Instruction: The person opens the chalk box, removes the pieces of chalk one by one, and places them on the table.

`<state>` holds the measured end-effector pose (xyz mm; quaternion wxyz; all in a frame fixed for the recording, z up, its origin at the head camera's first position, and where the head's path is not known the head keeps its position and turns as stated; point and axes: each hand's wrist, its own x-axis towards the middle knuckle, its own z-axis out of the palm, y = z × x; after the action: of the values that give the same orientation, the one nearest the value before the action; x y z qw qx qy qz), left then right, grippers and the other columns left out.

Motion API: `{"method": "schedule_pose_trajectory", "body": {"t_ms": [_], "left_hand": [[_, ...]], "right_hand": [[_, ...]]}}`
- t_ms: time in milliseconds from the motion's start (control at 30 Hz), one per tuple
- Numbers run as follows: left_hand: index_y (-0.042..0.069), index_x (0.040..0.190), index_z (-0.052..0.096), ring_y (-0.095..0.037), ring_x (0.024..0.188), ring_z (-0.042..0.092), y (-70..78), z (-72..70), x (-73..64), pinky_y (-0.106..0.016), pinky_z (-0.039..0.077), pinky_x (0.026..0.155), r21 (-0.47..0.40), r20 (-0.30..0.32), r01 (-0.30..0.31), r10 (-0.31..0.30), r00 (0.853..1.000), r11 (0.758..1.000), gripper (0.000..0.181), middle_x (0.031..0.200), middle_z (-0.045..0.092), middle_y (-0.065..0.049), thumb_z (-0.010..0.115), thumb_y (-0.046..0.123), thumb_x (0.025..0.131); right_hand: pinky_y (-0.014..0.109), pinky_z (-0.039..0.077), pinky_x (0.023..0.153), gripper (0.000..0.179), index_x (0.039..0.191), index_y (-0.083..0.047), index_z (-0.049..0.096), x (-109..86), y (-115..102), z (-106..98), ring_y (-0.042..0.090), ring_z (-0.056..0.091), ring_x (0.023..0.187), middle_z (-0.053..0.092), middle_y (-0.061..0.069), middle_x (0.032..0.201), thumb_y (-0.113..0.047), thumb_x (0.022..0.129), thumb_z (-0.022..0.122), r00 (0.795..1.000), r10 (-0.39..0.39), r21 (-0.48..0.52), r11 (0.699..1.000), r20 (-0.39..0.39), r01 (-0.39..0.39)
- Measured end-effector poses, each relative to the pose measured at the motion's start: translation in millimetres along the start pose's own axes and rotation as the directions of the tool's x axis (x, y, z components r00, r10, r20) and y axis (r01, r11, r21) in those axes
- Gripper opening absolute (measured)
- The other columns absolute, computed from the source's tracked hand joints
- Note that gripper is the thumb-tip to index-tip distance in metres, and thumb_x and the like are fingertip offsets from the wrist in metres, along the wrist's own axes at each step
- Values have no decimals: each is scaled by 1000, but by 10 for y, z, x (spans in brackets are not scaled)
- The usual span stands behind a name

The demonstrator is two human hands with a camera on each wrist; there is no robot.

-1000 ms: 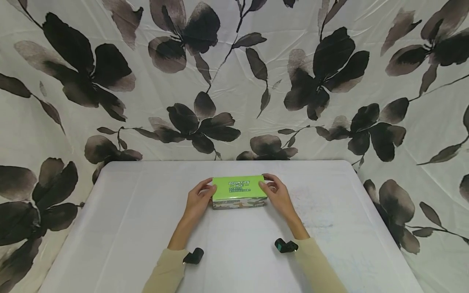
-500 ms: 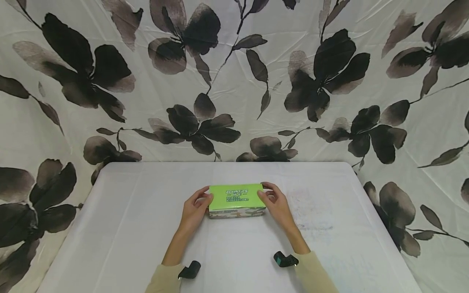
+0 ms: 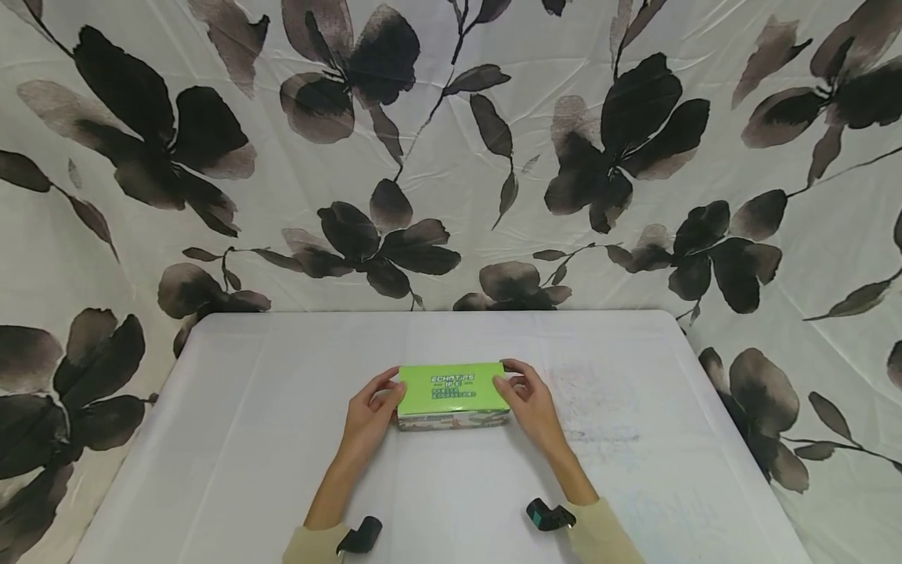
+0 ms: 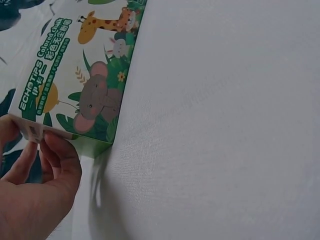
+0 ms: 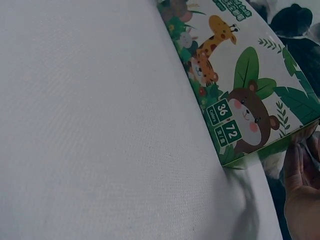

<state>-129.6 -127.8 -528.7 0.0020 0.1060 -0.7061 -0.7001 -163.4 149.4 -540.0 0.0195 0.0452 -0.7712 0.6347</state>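
At the fine-grained white desk (image 3: 451,486), I watch left hand (image 3: 369,409) and right hand (image 3: 532,401) grip a rectangular box (image 3: 453,398); green-topped, glossy, animal-printed.

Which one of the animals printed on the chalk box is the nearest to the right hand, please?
The brown bear, beside the "36 Colors" label; the others, such as the giraffe and the elephant, are printed farther from the right hand.

An indoor workspace: floral cloth (image 3: 451,157) backs the table (image 3: 437,493).
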Motion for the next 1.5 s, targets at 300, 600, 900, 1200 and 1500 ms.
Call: {"method": "schedule_pose_trajectory", "body": {"t_ms": [300,600,900,1200,1500], "left_hand": [[16,142,61,-13,100,62,-64,-55,-58,-18,52,75,67,1,-33,33,999,997,45,123,57,-10,72,25,99],[22,156,40,-23,105,54,-88,-170,-89,-23,51,83,225,186,-141,99,978,964,91,138,45,-9,90,23,81],[17,160,30,-23,104,50,-170,-156,-61,-24,51,87,258,258,-184,115,959,948,105,140,40,-10,94,26,77],[9,159,32,-21,105,51,-147,-170,-32,-23,53,87,289,252,-225,153,956,930,106,137,44,-12,95,25,75],[9,159,34,-21,104,53,-140,-158,-41,-24,54,87,313,239,-230,159,958,921,106,136,45,-12,95,27,74]], "right_hand": [[23,52,77,45,137,-8,60,-48,-10,-16,19,59,99,60,9,132,-24,97,75,995,-99,-89,991,22,100],[52,44,109,37,130,-7,66,56,-295,-75,28,50,131,59,8,135,-15,95,76,886,-387,-340,822,255,457],[49,40,113,61,141,-10,62,105,-553,-10,29,47,138,54,12,146,-33,88,84,789,-247,-416,740,563,528],[46,45,110,72,137,-7,65,158,-698,70,30,56,128,62,12,137,-39,78,91,741,-258,-513,581,620,632],[39,51,104,60,126,-3,72,254,-813,44,26,66,118,70,12,128,-39,82,88,679,-268,-493,517,683,700]]}}
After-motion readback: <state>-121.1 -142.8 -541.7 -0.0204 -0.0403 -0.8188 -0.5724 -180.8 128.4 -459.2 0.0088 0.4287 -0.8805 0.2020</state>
